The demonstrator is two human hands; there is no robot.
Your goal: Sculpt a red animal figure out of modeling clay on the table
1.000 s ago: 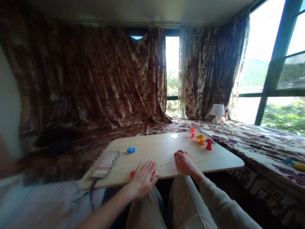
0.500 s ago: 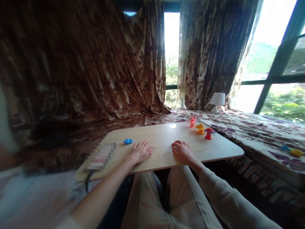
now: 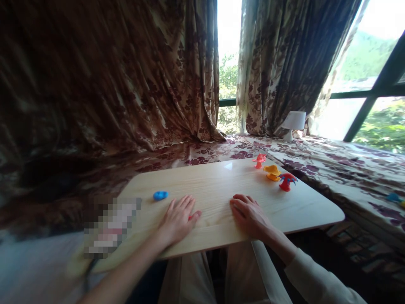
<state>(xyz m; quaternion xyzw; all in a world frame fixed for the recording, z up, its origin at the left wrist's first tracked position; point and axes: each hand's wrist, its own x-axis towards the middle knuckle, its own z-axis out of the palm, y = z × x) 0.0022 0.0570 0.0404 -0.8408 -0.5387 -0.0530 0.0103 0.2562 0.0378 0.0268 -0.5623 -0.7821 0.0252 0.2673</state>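
My left hand (image 3: 177,219) lies palm down on the light wooden table (image 3: 215,190), fingers loosely together, covering a small red thing (image 3: 190,218) of which only a sliver shows. My right hand (image 3: 248,213) rests flat on the table to the right of it, fingers stretched out and holding nothing. A small blue piece (image 3: 160,195) lies just beyond my left hand. At the table's far right stand a pink toy (image 3: 259,160), an orange toy (image 3: 272,172) and a red-and-blue toy (image 3: 286,181).
A blurred-out flat object (image 3: 110,226) lies at the table's left end with a cable hanging off it. Flowered bedding (image 3: 332,164) surrounds the table. A white lamp (image 3: 293,123) stands by the curtains (image 3: 268,63). A blue and yellow thing (image 3: 395,198) lies at the far right.
The view has tilted down and come nearer. My left hand slid forward from the table's near edge onto the board, keeping the red thing under it. My right hand stayed put.
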